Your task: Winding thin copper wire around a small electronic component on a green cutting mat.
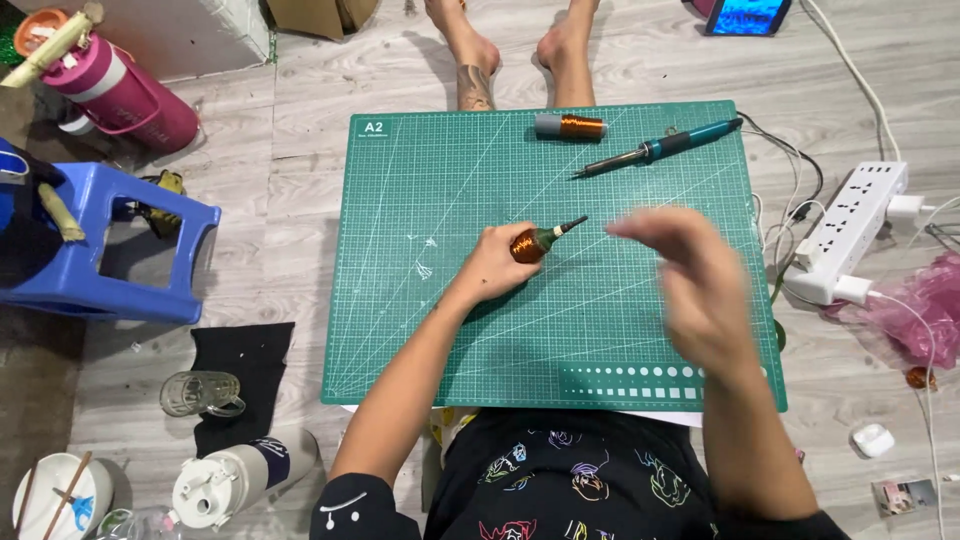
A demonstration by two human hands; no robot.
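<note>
My left hand [495,262] rests on a green cutting mat [450,330] and grips a small tool wound with copper wire [540,240], its dark tip pointing right. My right hand [690,280] hovers blurred above the mat's right side, fingers apart, holding nothing. At the far edge of the mat lie a spool of copper wire [570,126] and a teal-handled soldering iron [660,148], its cable running off to the right.
Another person's bare feet [515,50] stand beyond the mat. A white power strip [855,225] and cables lie at right, with a pink bag [925,310]. A blue stool [110,245], pink bottle [120,90], glass [200,393] and white bottle [235,480] are at left.
</note>
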